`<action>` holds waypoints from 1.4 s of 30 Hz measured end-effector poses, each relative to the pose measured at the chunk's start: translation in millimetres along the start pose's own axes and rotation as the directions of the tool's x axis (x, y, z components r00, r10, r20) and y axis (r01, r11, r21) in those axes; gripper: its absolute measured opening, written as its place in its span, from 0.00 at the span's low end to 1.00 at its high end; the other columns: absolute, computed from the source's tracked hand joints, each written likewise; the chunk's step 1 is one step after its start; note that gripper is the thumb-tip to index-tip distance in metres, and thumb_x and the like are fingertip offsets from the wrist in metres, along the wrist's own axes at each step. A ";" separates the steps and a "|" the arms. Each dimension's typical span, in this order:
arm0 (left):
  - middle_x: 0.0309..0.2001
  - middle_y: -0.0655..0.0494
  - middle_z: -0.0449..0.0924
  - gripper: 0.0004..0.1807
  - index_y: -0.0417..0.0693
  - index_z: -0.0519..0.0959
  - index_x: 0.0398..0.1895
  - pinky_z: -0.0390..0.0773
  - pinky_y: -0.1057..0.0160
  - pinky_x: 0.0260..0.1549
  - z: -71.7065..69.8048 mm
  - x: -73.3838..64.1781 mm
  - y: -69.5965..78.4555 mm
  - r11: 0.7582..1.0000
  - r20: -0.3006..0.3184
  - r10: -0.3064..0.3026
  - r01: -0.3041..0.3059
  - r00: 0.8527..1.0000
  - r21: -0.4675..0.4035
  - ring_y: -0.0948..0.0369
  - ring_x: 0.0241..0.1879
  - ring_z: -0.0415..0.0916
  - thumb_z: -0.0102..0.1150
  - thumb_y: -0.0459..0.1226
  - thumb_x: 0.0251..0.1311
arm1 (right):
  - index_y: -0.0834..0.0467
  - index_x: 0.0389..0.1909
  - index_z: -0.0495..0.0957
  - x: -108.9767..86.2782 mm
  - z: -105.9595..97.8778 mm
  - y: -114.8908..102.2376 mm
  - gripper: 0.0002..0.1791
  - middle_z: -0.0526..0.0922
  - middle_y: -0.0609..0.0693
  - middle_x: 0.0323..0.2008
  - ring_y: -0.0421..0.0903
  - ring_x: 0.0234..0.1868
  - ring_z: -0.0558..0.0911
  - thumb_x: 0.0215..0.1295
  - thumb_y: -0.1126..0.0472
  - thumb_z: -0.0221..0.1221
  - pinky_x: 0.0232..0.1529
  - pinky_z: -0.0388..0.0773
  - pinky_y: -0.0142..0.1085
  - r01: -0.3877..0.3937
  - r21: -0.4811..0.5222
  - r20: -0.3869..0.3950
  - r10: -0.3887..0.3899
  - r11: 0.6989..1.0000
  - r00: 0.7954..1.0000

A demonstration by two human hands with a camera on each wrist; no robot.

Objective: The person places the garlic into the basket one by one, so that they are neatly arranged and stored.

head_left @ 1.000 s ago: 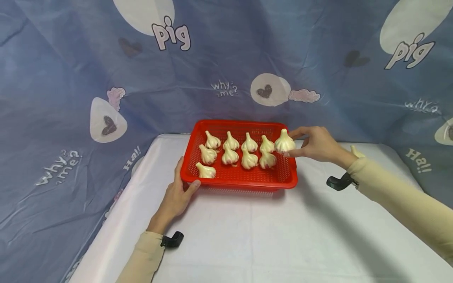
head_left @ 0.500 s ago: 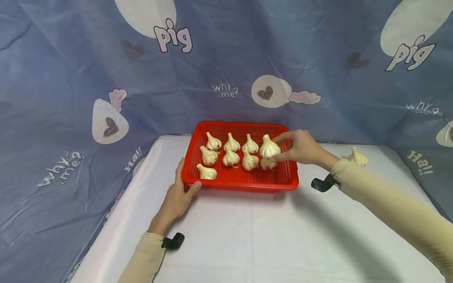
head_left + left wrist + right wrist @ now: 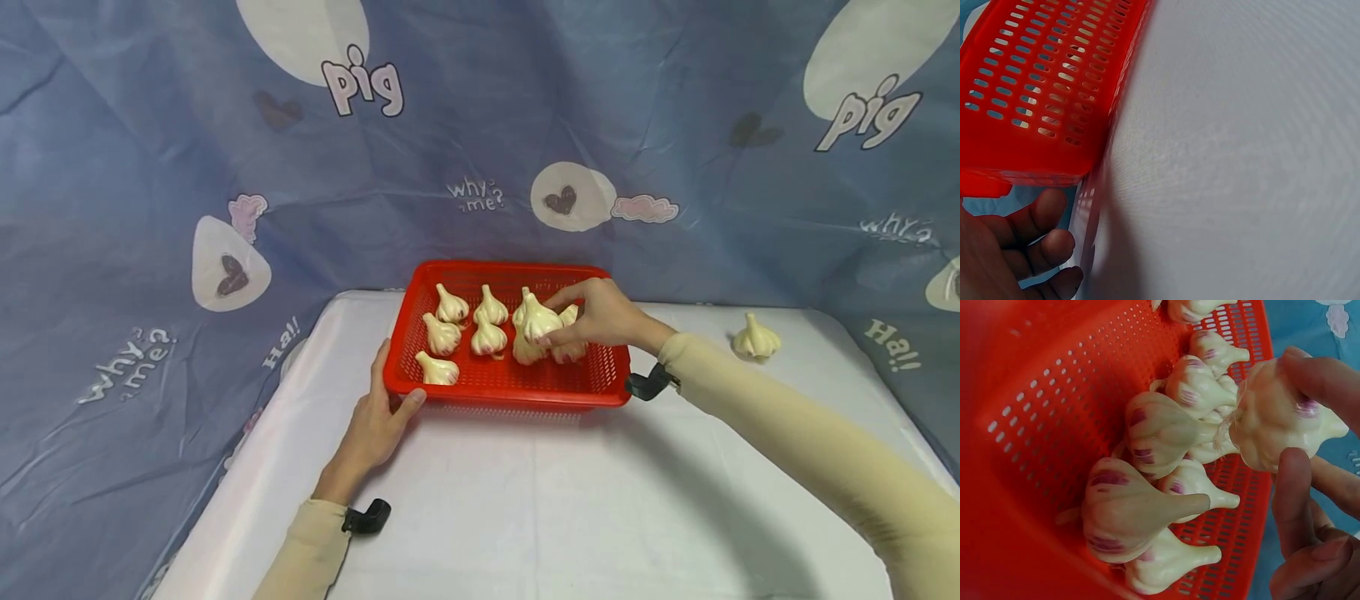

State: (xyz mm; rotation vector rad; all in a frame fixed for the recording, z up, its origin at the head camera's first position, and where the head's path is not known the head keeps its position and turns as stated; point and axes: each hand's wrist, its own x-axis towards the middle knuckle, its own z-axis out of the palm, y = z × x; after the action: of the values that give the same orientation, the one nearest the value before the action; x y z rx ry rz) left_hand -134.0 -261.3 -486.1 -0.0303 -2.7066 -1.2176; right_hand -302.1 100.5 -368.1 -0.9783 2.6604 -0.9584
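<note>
A red plastic basket point(image 3: 510, 393) with perforated walls stands on the white table, holding several garlic bulbs point(image 3: 489, 337) in rows. My left hand point(image 3: 378, 423) grips its near left corner, thumb at the front rim and fingers along the left side. In the left wrist view, three fingertips point(image 3: 1054, 247) curl below the rim. My right hand point(image 3: 606, 312) pinches one garlic bulb point(image 3: 1275, 422) between thumb and fingers, stem up. That bulb hangs over the right half of the basket and partly covers other bulbs there in the head view.
A lone garlic bulb point(image 3: 757, 339) sits upright on the table point(image 3: 495, 500), right of the basket. Behind the table hangs a blue printed cloth point(image 3: 450, 108). A black wrist device point(image 3: 367, 517) sits on the left forearm.
My right hand has carried the garlic bulb leftward from the basket's right edge to over the bulbs inside. The lone bulb at right has come into full sight. The left hand stays put.
</note>
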 end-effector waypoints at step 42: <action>0.76 0.39 0.70 0.55 0.71 0.34 0.88 0.70 0.33 0.70 1.9 -0.8 -0.7 0.999 0.000 0.001 -0.001 1.000 -0.039 0.39 0.69 0.76 0.62 0.55 0.71 | 0.56 0.49 0.92 49.5 52.2 -14.9 0.27 0.92 0.44 0.38 0.37 0.26 0.81 0.49 0.48 0.84 0.35 0.81 0.31 0.079 0.000 0.314 -0.075 0.997 0.946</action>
State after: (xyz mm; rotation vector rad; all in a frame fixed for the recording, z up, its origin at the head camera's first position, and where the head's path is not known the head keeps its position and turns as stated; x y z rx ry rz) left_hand -133.6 -260.2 -488.0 -0.0367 -2.6825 -1.2700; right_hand -314.8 33.8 -396.2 -1.1394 2.3816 -0.7288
